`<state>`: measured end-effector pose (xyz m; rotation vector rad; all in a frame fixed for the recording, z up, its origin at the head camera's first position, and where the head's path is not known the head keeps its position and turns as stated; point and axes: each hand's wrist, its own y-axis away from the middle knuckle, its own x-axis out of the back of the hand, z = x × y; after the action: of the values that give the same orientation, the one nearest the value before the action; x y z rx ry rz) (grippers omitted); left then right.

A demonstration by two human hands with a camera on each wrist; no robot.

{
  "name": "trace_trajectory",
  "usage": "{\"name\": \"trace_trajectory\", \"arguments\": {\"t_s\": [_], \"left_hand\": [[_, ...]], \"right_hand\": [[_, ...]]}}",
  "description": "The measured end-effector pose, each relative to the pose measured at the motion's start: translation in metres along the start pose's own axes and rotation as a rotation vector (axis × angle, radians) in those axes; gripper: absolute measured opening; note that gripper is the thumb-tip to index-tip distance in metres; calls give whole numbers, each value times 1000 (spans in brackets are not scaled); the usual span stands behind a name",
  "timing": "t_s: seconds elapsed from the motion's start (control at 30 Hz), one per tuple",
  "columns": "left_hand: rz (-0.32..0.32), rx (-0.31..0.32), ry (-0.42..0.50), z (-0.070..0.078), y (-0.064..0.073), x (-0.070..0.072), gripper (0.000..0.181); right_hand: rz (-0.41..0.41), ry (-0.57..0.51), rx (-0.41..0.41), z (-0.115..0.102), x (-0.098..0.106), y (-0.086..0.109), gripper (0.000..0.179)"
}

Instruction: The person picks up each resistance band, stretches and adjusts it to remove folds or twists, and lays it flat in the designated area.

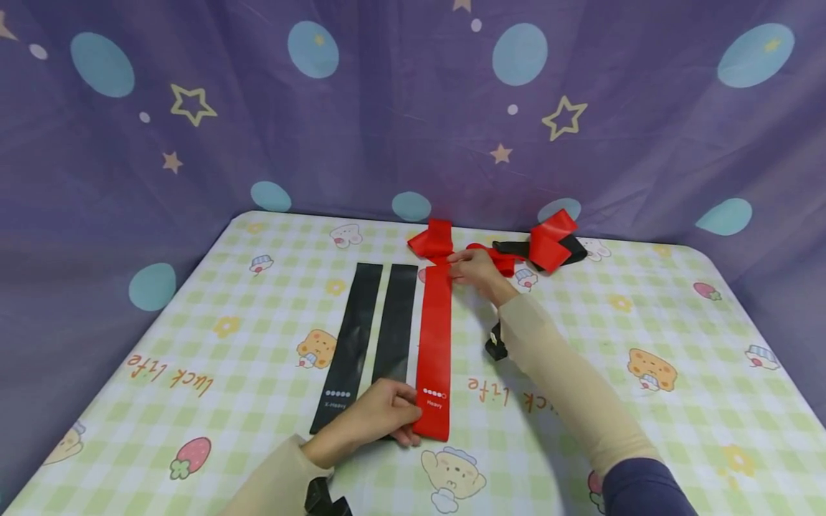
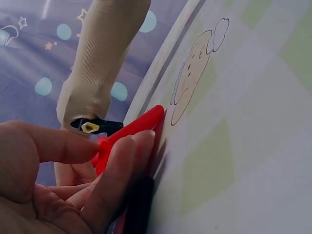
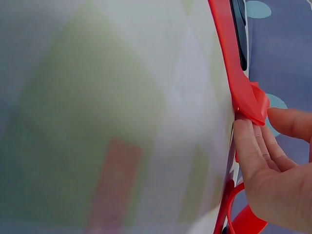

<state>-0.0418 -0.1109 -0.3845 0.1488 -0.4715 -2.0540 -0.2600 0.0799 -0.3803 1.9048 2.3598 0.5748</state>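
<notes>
A red resistance band (image 1: 434, 337) marked "Heavy" lies flat and lengthwise on the table. My left hand (image 1: 382, 410) pinches its near end at the left edge; in the left wrist view the red band (image 2: 141, 122) sits between the thumb and fingertips. At the far end, my right hand (image 1: 476, 271) holds the band's tip, and the right wrist view has fingers under the red loop end (image 3: 253, 107) with the thumb against it. To the left lie a black band (image 1: 395, 322) and another black band (image 1: 348, 337) reading "X-Heavy", side by side; my left hand covers the middle one's near end.
Behind the flat bands is a crumpled red band (image 1: 431, 240). Further right, a red band (image 1: 506, 265) and a red and black bundle (image 1: 555, 244) lie near the table's back edge. A starry purple curtain (image 1: 387, 107) hangs behind the checkered tablecloth (image 1: 258, 401).
</notes>
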Motion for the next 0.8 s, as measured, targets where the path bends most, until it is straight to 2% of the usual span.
{"name": "trace_trajectory", "arguments": {"t_s": [0.23, 0.53, 0.63, 0.8], "left_hand": [[13, 0, -16, 2, 9, 3, 30], [15, 15, -68, 7, 17, 14, 22], [5, -11, -77, 9, 17, 20, 23], [-14, -99, -133, 16, 15, 32, 25]], "right_hand": [[-11, 26, -11, 0, 5, -3, 38], [-9, 28, -26, -4, 11, -2, 36], [6, -1, -28, -4, 13, -3, 35], [48, -35, -29, -5, 14, -5, 35]]}}
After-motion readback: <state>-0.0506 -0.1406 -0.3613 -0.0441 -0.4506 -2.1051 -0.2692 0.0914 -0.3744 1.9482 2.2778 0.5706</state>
